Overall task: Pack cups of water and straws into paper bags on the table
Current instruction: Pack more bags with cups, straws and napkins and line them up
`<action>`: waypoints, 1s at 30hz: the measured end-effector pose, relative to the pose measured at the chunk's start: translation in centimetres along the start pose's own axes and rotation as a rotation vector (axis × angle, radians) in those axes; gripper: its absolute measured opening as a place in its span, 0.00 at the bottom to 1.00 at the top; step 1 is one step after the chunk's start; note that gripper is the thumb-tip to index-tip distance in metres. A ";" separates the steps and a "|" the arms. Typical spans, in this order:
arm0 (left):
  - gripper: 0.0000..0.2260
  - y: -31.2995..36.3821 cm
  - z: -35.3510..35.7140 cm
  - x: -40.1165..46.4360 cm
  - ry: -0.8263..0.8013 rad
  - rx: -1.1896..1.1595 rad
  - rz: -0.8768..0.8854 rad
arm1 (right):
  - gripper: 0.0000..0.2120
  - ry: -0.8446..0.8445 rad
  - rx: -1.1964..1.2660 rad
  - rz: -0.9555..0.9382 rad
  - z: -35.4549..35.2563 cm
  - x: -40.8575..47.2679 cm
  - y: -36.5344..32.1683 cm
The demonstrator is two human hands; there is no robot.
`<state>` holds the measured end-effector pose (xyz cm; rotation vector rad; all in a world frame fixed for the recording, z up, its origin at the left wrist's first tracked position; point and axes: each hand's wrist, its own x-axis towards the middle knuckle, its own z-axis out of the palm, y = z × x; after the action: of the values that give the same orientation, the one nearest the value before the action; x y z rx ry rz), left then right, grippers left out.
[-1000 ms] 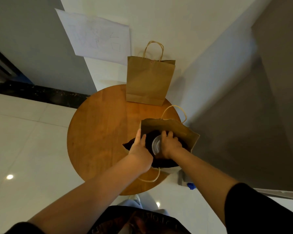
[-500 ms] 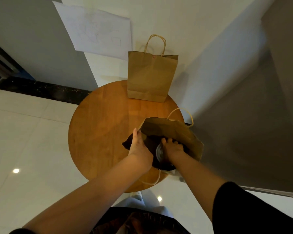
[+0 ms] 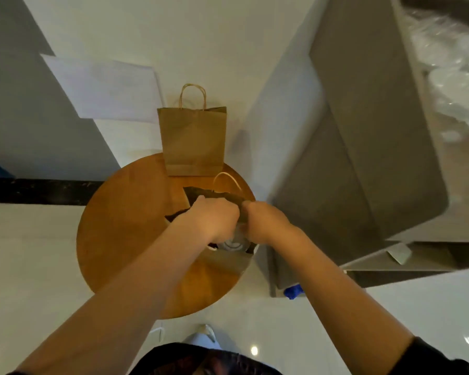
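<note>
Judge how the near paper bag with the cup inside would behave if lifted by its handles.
The near bag probably flexes: its thin rim already bends under the left hand and right hand. The cup likely makes it bottom-heavy, so it may sway or tilt.

Round wooden table (image 3: 125, 239). Upright brown paper bag (image 3: 192, 142) at far edge, handles up. Nearer, second paper bag (image 3: 228, 262) standing open at the right edge.
</note>
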<state>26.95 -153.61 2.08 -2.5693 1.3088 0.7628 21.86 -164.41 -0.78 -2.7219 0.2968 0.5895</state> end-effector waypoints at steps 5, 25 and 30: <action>0.04 7.7 -1.5 -3.2 0.159 -0.004 0.039 | 0.11 0.201 0.064 0.022 -1.4 -8.8 3.1; 0.04 37.5 -9.2 -3.1 0.429 0.010 0.313 | 0.05 0.724 0.214 0.450 -5.8 -34.2 26.2; 0.05 40.1 -12.6 1.5 0.458 0.012 0.364 | 0.05 0.740 0.214 0.464 -9.0 -33.3 30.9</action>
<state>0.55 -183.46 15.62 -2.6228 1.9393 0.2025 -12.93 -191.91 12.65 -2.5484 1.1119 -0.3658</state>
